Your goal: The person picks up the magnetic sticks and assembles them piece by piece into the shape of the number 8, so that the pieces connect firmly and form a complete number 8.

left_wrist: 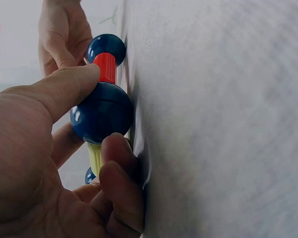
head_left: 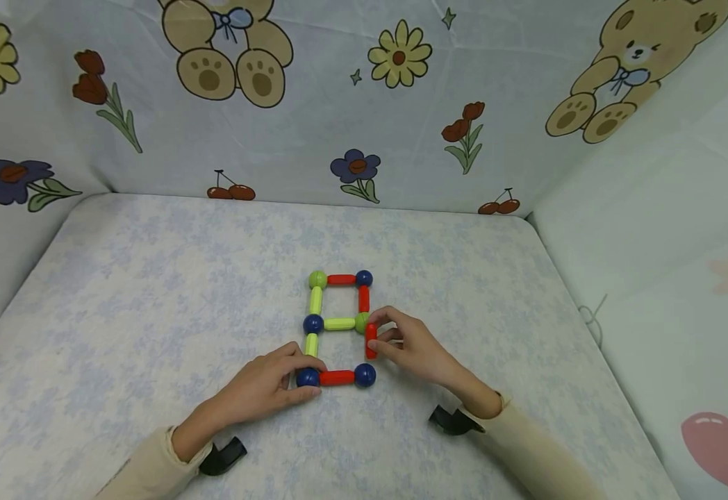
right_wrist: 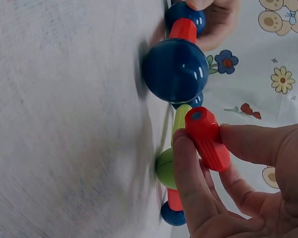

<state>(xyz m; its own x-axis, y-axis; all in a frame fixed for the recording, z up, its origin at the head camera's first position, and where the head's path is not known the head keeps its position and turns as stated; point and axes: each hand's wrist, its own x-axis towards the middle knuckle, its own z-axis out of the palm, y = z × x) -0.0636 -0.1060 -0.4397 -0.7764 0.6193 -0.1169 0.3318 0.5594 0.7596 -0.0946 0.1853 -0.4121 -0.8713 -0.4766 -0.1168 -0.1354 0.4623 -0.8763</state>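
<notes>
A flat frame of magnetic rods and balls lies on the table. My left hand grips the blue ball at its near left corner, thumb on one side and fingers around the other. A red rod joins that ball to another blue ball at the near right. My right hand pinches a loose-ended red rod between thumb and fingers, tilted above the table. Its near end is apart from the near right ball; whether its far end touches the green ball is hidden.
The frame's far square has a green ball, a blue ball, another blue ball, and red and yellow-green rods. The patterned tabletop meets a printed cloth wall at its back edge, with cloth at both sides.
</notes>
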